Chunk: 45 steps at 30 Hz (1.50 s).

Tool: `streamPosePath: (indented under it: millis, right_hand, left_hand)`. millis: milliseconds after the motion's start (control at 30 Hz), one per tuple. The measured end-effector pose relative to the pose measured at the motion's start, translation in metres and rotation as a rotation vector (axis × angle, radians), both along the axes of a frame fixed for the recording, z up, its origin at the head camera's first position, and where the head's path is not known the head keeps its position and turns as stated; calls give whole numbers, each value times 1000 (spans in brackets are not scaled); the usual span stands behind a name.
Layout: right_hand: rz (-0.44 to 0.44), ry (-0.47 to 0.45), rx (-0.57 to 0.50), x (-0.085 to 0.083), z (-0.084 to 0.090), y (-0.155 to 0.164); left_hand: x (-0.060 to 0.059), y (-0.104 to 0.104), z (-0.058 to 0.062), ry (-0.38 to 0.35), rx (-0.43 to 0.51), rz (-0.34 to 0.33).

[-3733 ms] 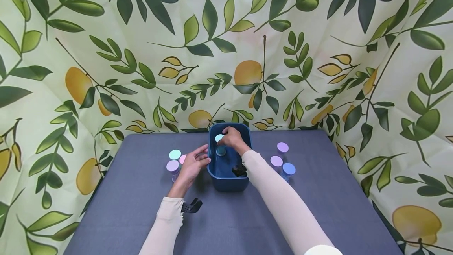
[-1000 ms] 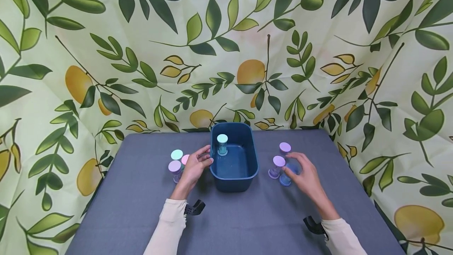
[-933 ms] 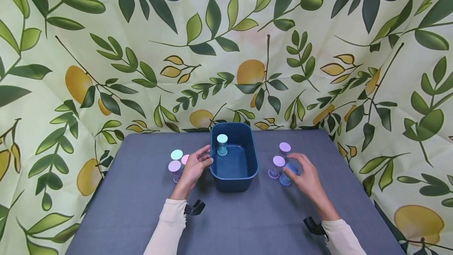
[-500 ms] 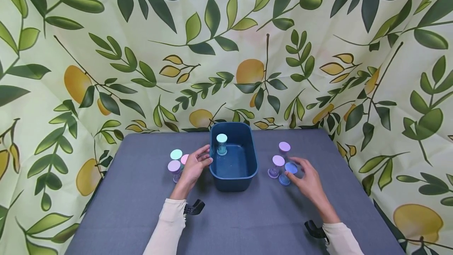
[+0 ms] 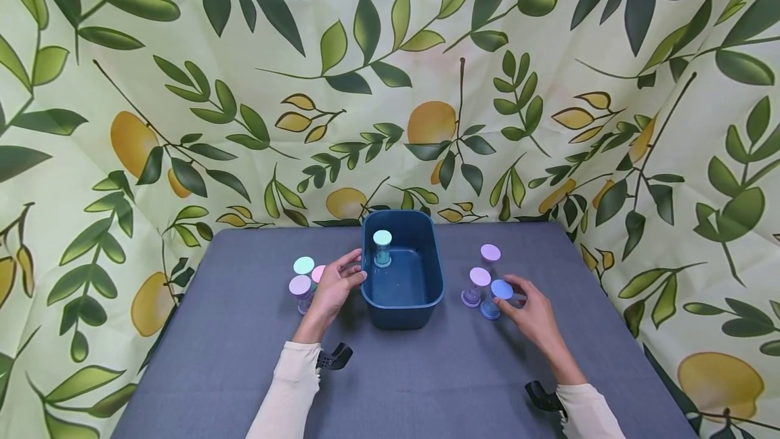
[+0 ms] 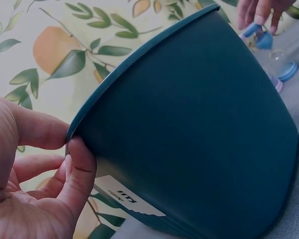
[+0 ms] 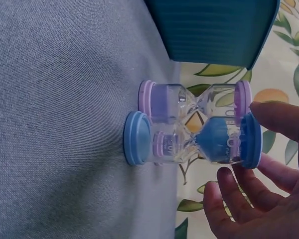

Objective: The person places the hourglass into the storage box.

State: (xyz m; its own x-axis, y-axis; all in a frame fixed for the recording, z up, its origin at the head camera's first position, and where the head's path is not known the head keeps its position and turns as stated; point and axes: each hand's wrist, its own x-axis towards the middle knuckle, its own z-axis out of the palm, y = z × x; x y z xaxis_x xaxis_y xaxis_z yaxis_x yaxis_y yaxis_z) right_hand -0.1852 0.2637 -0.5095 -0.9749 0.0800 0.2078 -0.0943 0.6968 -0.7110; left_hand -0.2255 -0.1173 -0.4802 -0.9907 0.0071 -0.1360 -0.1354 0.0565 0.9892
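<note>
A dark blue plastic bin (image 5: 402,290) stands on the grey tablecloth (image 5: 244,371), and everything else is best placed from it. The left hand (image 5: 334,288) is at the bin's left wall: in the left wrist view the thumb (image 6: 79,169) presses against the outside just under the rim and a finger lies along the rim edge, so the hand pinches the rim lightly, the other fingers loosely bent.

Inside the bin, at its far left corner, a teal-capped sand timer (image 5: 382,248) stands upright.

Right of the bin, the right hand (image 5: 531,314) is on the blue-capped sand timer (image 5: 495,299), which stands on the cloth. The right wrist view shows the timer (image 7: 199,139) with blue sand in the half near the hand; one finger touches the edge of its top cap and the other fingers (image 7: 229,189) curve near the cap's other side — a narrow, loose hold, not a full wrap. Touching it on the bin's side stands a purple-capped sand timer (image 5: 476,286), and a second purple-capped one (image 5: 489,255) stands just beyond, a little apart.

Left of the bin, just past the left hand, three more timers cluster — a mint-capped one (image 5: 303,265), a lilac-capped one (image 5: 299,288) and a pink-capped one (image 5: 317,273), partly hidden by the hand.
</note>
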Motion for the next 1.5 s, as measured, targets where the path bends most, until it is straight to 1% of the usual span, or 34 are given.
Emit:
streamPosePath:
  millis: [167,267,433,600,800,900,1133,1333,1500]
  right_hand:
    - [-12,-95,-42,0,-2,1]
    - [-11,-127,-76,-1,-4,2]
    - [-9,-152,-108,-2,-7,4]
    - [-30,-164,-128,-1,-8,5]
    - [-65,-187,-140,4,-1,6]
    - [-73,-173,-133,8,6,7]
    - [-93,-102,-145,17,23,6]
    - [-88,-44,-140,23,35,4]
    - [-77,-27,-139,26,47,0]
  left_hand:
    - [1,0,0,-6,-2,9]
    - [1,1,1,-16,-3,13]
    - [2,2,0,-20,-5,14]
    - [2,1,0,-25,-7,14]
    - [1,1,0,-13,-7,11]
    - [1,1,0,-7,-5,10]
    - [1,0,0,-8,-1,6]
    - [0,0,1,0,4,1]
    - [0,1,1,4,5,0]
